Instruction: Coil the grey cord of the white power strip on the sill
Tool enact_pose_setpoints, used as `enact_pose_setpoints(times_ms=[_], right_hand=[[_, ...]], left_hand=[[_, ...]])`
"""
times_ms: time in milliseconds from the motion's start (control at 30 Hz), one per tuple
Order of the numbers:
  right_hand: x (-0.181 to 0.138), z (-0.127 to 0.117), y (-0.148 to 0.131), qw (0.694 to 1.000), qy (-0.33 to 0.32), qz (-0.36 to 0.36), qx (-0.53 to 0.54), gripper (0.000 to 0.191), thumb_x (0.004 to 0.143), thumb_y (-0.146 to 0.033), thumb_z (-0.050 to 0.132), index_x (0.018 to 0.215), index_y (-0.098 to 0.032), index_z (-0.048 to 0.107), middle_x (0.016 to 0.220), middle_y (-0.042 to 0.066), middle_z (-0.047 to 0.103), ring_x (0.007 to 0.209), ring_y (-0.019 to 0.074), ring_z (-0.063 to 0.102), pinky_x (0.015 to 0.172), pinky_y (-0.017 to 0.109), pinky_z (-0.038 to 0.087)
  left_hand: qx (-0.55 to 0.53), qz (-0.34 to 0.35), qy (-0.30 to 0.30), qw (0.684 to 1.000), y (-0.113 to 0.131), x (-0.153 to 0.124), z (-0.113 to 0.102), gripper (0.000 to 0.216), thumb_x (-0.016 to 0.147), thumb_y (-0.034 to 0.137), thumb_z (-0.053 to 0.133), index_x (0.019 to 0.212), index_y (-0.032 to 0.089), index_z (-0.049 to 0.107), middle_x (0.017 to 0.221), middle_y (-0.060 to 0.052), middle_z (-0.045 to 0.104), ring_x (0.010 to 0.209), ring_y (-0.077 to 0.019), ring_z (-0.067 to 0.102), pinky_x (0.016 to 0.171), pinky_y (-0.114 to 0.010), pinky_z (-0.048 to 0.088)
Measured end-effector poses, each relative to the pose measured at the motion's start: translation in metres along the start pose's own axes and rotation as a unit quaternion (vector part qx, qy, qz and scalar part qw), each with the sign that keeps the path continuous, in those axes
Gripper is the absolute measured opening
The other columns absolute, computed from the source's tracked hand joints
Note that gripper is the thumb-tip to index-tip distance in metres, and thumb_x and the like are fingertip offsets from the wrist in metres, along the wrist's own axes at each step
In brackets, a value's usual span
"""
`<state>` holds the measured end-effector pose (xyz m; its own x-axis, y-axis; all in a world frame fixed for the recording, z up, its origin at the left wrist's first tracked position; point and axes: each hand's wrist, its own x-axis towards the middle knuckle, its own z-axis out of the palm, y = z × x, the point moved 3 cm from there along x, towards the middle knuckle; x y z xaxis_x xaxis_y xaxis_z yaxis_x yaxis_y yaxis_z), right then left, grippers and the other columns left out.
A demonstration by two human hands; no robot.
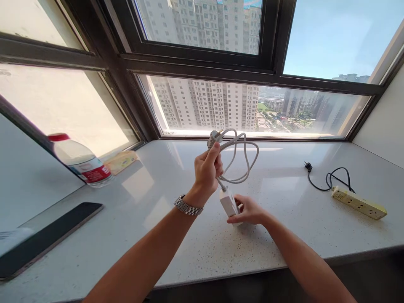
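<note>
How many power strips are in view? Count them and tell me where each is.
2. A white power strip is held at the sill's middle by the right hand, its looped cord in the left hand. A yellowish power strip lies at the right. None looks hidden.

Bottle [82, 162] left — yellow strip [359, 203] right, on the sill [195, 248].

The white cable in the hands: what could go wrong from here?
The looped white cable hangs loose from the left hand, so a loop might slip free and uncoil. The right hand holds the white socket block only by its fingertips; it could tip onto the counter.
</note>
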<state>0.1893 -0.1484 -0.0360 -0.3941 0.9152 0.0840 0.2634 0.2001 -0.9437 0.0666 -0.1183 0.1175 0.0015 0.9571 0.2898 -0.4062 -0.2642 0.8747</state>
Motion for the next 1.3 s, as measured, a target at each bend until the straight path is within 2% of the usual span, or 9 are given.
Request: enact_pose_setpoints(times_ms=[133, 300, 467, 600, 733, 867, 1000, 1100, 1300], right_hand=[[-0.008, -0.037, 0.003, 0.997, 0.074, 0.009, 0.022, 0.052, 0.057, -0.030, 0.083, 0.100, -0.021, 0.056, 0.086, -0.001, 0.060, 0.076, 0.0160, 0.054, 0.058, 0.023, 0.040], [-0.019, -0.069, 0.002, 0.974, 0.130, -0.014, 0.183, 0.059, 0.052, -0.032, 0.086, 0.101, -0.022, 0.056, 0.088, 0.000, 0.062, 0.074, 0.0165, 0.058, 0.059, 0.026, 0.047], [-0.008, -0.068, 0.006, 0.878, 0.250, -0.089, 0.398, 0.053, 0.054, -0.047, 0.084, 0.094, -0.024, 0.060, 0.085, 0.001, 0.063, 0.078, 0.0172, 0.060, 0.067, 0.030, 0.052], [-0.004, -0.065, 0.003, 0.822, 0.275, -0.108, 0.487, 0.046, 0.065, -0.066, 0.070, 0.090, -0.028, 0.062, 0.099, 0.002, 0.064, 0.093, 0.0217, 0.061, 0.079, 0.040, 0.052], [-0.014, -0.072, -0.003, 0.824, 0.194, -0.114, 0.520, 0.058, 0.064, -0.077, 0.061, 0.107, -0.037, 0.062, 0.132, 0.002, 0.054, 0.119, 0.0295, 0.052, 0.090, 0.053, 0.045], [-0.019, -0.079, 0.001, 0.836, 0.165, -0.101, 0.514, 0.067, 0.064, -0.075, 0.064, 0.121, -0.040, 0.056, 0.143, 0.003, 0.044, 0.123, 0.0305, 0.050, 0.093, 0.053, 0.043], [-0.015, -0.074, 0.004, 0.850, 0.133, -0.063, 0.505, 0.073, 0.063, -0.076, 0.063, 0.124, -0.037, 0.054, 0.140, 0.005, 0.047, 0.112, 0.0294, 0.057, 0.088, 0.050, 0.046], [-0.014, -0.070, -0.002, 0.857, 0.131, -0.080, 0.492, 0.071, 0.064, -0.072, 0.066, 0.124, -0.036, 0.054, 0.132, 0.005, 0.056, 0.096, 0.0235, 0.063, 0.083, 0.041, 0.048], [-0.018, -0.067, -0.008, 0.868, 0.183, -0.097, 0.451, 0.070, 0.062, -0.062, 0.073, 0.123, -0.032, 0.054, 0.113, 0.006, 0.066, 0.074, 0.0183, 0.061, 0.073, 0.034, 0.048]], left_hand=[[-0.045, -0.054, -0.021, 0.997, 0.004, -0.005, -0.007, 0.056, 0.082, 0.049, 0.060, 0.045, 0.019, 0.030, 0.038, 0.008, 0.017, 0.033, -0.0033, 0.015, 0.037, -0.023, 0.014], [-0.092, -0.100, -0.022, 0.990, 0.005, -0.005, -0.022, 0.055, 0.081, 0.055, 0.058, 0.048, 0.019, 0.033, 0.038, 0.009, 0.017, 0.031, -0.0036, 0.016, 0.036, -0.022, 0.018], [-0.133, -0.121, -0.019, 0.984, -0.013, -0.015, -0.022, 0.056, 0.080, 0.056, 0.058, 0.048, 0.019, 0.032, 0.038, 0.009, 0.018, 0.030, -0.0034, 0.016, 0.035, -0.020, 0.019], [-0.165, -0.182, -0.035, 0.969, -0.044, -0.031, -0.009, 0.058, 0.075, 0.058, 0.064, 0.048, 0.019, 0.030, 0.037, 0.010, 0.018, 0.029, -0.0027, 0.016, 0.033, -0.019, 0.020], [-0.211, -0.216, -0.032, 0.953, -0.071, -0.039, -0.004, 0.061, 0.072, 0.058, 0.067, 0.050, 0.019, 0.026, 0.037, 0.011, 0.018, 0.029, -0.0024, 0.016, 0.032, -0.018, 0.019], [-0.237, -0.256, -0.040, 0.936, -0.086, -0.036, -0.007, 0.062, 0.075, 0.056, 0.066, 0.050, 0.019, 0.023, 0.037, 0.010, 0.018, 0.029, -0.0024, 0.015, 0.032, -0.018, 0.018], [-0.230, -0.257, -0.055, 0.937, -0.092, -0.032, -0.013, 0.062, 0.075, 0.058, 0.065, 0.050, 0.019, 0.022, 0.037, 0.010, 0.017, 0.029, -0.0023, 0.015, 0.033, -0.018, 0.019], [-0.211, -0.258, -0.053, 0.942, -0.097, -0.030, -0.016, 0.062, 0.072, 0.058, 0.067, 0.050, 0.019, 0.024, 0.037, 0.011, 0.018, 0.030, -0.0022, 0.015, 0.032, -0.017, 0.018], [-0.186, -0.251, 0.027, 0.950, -0.108, -0.028, -0.018, 0.056, 0.071, 0.059, 0.068, 0.053, 0.019, 0.033, 0.038, 0.012, 0.022, 0.030, -0.0017, 0.017, 0.032, -0.017, 0.020]])
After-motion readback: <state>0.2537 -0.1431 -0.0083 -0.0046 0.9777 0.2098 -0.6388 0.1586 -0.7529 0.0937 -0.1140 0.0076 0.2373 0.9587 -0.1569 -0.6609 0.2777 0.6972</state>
